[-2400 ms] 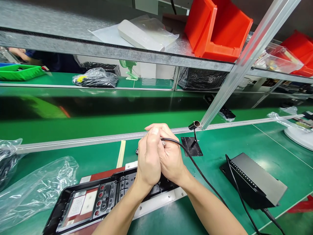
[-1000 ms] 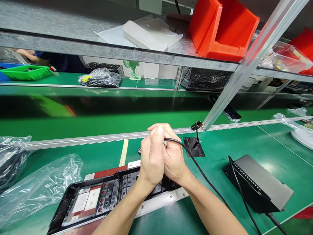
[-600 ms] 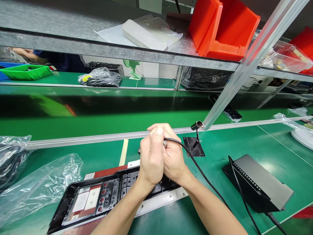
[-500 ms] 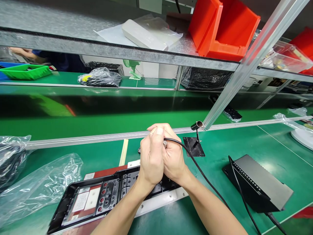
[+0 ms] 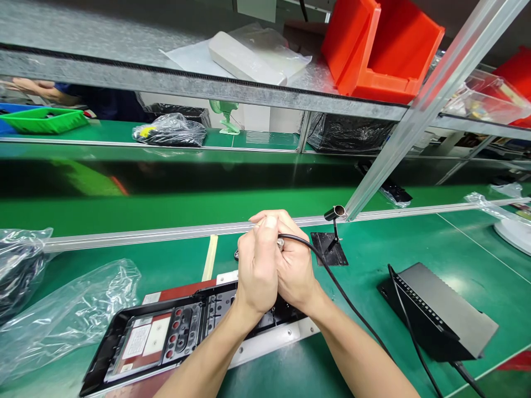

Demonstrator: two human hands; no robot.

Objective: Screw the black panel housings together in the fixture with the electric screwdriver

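My left hand (image 5: pixel 258 265) and my right hand (image 5: pixel 293 265) are pressed together above a long black plastic housing (image 5: pixel 194 323), both with fingers curled. A black cable (image 5: pixel 332 273) with a metal end comes out of the clasp at my right hand and runs down to the lower right. What the fingers wrap round is mostly hidden by the hands. The housing lies on a red-brown fixture with white bars (image 5: pixel 265 344), open side up, and its right part is behind my hands and forearms.
A black tube holder (image 5: pixel 334 213) stands behind my right hand. To the right sits a grey-black box (image 5: pixel 443 309) with cables. Plastic bags (image 5: pixel 83 315) lie left. A metal shelf (image 5: pixel 166 80) with a red bin (image 5: pixel 385 50) crosses above. Across the bench, a person's arm (image 5: pixel 41 89) shows.
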